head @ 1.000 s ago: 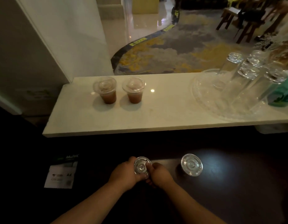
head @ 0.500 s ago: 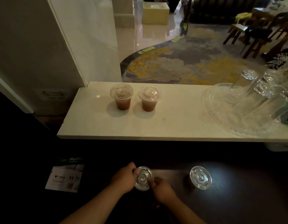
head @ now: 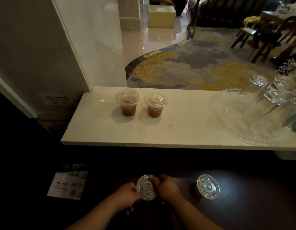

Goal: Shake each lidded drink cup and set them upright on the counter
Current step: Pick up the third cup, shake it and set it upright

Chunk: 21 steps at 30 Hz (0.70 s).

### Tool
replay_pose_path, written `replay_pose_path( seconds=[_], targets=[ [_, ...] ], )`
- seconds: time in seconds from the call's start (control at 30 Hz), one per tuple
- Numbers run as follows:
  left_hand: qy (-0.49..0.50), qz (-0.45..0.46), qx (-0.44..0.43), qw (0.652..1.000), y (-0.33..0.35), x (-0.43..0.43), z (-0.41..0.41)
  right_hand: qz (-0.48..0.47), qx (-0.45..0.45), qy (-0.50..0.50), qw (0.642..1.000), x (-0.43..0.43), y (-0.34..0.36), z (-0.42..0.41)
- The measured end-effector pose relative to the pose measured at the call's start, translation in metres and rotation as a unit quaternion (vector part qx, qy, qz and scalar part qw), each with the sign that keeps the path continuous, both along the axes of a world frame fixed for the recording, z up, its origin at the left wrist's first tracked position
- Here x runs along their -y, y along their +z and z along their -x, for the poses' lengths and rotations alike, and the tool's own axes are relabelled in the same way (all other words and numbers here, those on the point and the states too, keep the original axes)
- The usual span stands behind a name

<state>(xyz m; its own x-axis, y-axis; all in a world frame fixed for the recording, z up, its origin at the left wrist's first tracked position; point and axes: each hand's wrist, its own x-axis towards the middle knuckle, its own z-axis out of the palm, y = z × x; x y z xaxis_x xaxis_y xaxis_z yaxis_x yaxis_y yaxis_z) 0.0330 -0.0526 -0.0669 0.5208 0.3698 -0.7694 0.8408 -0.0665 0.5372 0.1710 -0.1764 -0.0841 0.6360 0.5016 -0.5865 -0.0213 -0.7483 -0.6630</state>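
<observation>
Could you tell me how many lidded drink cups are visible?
4. Two cups stand side by side on the white counter; a third cup is held between the left hand and right hand; a fourth cup stands right of it. None seems hidden.

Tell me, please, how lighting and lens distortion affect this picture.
Head view: the white counter is well lit, its two cups casting soft shadows; the lower surface is underexposed, so the held cup between left hand and right hand shows mainly lid glare; the glasses at right look stretched.
</observation>
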Motion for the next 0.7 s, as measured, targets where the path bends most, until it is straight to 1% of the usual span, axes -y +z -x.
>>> replay_pose_path(
  seconds=[0.07, 0.13, 0.17, 0.27, 0.33, 0.43, 0.57, 0.7],
  targets=[
    [0.028, -0.042, -0.006, 0.999, 0.003, -0.006, -0.003, -0.008, -0.009, -0.036, 0.999, 0.007, -0.001, 0.002],
    [0.064, -0.078, 0.015, 0.995, 0.005, -0.008, -0.01, -0.003, -0.02, -0.046, 0.999, 0.017, -0.002, 0.01],
    [0.056, -0.099, 0.028, 0.993, 0.004, -0.009, -0.013, 0.004, -0.022, -0.029, 0.999, 0.023, -0.003, 0.014],
    [-0.019, -0.152, 0.044, 0.987, -0.004, -0.012, -0.017, 0.005, -0.028, 0.048, 0.998, 0.032, 0.0, 0.023],
    [-0.031, -0.143, 0.04, 0.988, -0.008, -0.013, -0.016, -0.005, -0.046, 0.057, 0.997, 0.028, 0.005, 0.022],
    [-0.034, -0.107, 0.026, 0.993, -0.007, -0.008, -0.009, -0.008, -0.075, 0.04, 0.996, 0.017, 0.01, 0.016],
    [-0.022, -0.019, 0.016, 0.999, -0.005, 0.005, 0.0, 0.01, -0.052, 0.049, 0.997, 0.004, 0.012, 0.007],
    [-0.014, -0.007, 0.016, 1.0, -0.004, 0.008, 0.003, 0.02, -0.015, 0.042, 0.999, -0.002, 0.012, 0.006]
  ],
)
